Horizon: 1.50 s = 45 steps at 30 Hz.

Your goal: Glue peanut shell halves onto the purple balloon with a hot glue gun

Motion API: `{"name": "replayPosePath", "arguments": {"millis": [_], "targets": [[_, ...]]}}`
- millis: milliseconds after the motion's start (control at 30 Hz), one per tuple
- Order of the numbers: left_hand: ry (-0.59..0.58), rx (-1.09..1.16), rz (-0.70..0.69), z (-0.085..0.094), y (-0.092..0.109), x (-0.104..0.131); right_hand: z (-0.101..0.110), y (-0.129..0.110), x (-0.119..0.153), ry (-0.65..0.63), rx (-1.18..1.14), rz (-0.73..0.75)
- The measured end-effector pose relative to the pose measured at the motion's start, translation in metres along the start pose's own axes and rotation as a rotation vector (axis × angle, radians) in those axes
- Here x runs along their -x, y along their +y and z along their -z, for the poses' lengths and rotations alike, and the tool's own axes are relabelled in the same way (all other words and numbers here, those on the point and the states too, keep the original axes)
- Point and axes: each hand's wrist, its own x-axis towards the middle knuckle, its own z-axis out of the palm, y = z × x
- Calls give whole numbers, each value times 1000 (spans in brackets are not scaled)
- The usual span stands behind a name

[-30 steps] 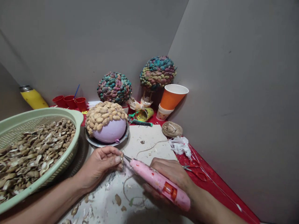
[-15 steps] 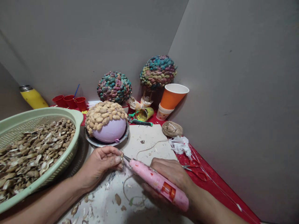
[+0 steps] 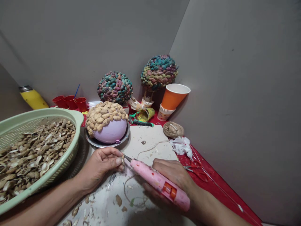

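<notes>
My right hand (image 3: 170, 174) is wrapped round a pink hot glue gun (image 3: 152, 180), its metal nozzle pointing left. At the nozzle's tip, my left hand (image 3: 104, 164) pinches a small peanut shell (image 3: 123, 157), mostly covered by the fingertips. Just beyond my left hand, a purple balloon (image 3: 111, 131) rests in a shallow metal bowl (image 3: 94, 143). Peanut shells (image 3: 103, 114) cover its upper part, while the lower purple side is bare. To the left stands a green plastic colander (image 3: 74, 141) full of loose shells (image 3: 39, 153).
Two colourful shell-covered balls (image 3: 115, 87) stand at the back. Near the right wall are an orange paper cup (image 3: 175, 97), a twine coil (image 3: 173, 129), crumpled white plastic (image 3: 182, 147) and red scissors (image 3: 199, 172). Green-handled pliers (image 3: 142, 124), red cups (image 3: 81, 104) and a yellow bottle (image 3: 34, 98) sit behind.
Almost nothing differs. Both hands keep their places, with the glue gun's nozzle still at the shell in my left fingers; the view has shifted very slightly.
</notes>
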Motion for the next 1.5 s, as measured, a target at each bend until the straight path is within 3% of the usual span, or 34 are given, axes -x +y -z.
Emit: {"name": "replayPosePath", "arguments": {"millis": [1500], "targets": [[-9,72,-8,-4,4,0,-2,2,4,-64,76,-30]]}}
